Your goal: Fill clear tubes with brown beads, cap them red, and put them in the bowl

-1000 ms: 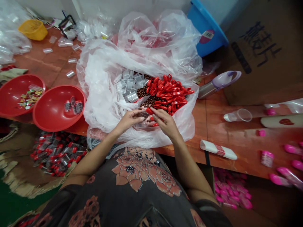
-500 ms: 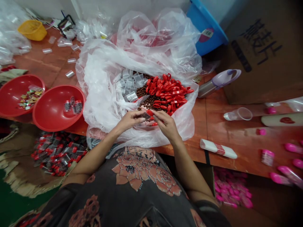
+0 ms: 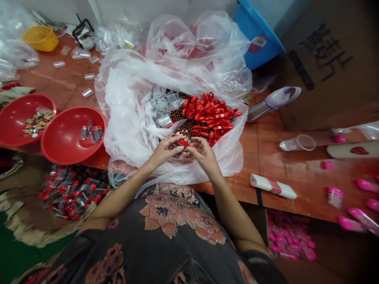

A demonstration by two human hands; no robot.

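Note:
My left hand (image 3: 163, 151) and my right hand (image 3: 205, 153) meet over an open clear plastic bag (image 3: 127, 110) on the table. Between their fingertips they pinch a small red cap (image 3: 184, 142); the left fingers seem to grip a small clear container under it, mostly hidden. Just beyond the hands lie a heap of red caps (image 3: 211, 114), a patch of small brown beads (image 3: 180, 120) and several clear little containers (image 3: 160, 104).
Two red bowls sit at the left: one (image 3: 69, 140) with a few filled containers, one (image 3: 17, 116) with wrapped candies. A yellow basket (image 3: 41, 37), blue bin (image 3: 257, 39), cardboard box (image 3: 331, 67), purple-lidded flask (image 3: 275, 100), clear cup (image 3: 299, 143) and pink items (image 3: 352, 205) surround the bag.
Both hands have drawn slightly closer together and the red cap has shifted a little left and down between the fingertips. Everything else stays put.

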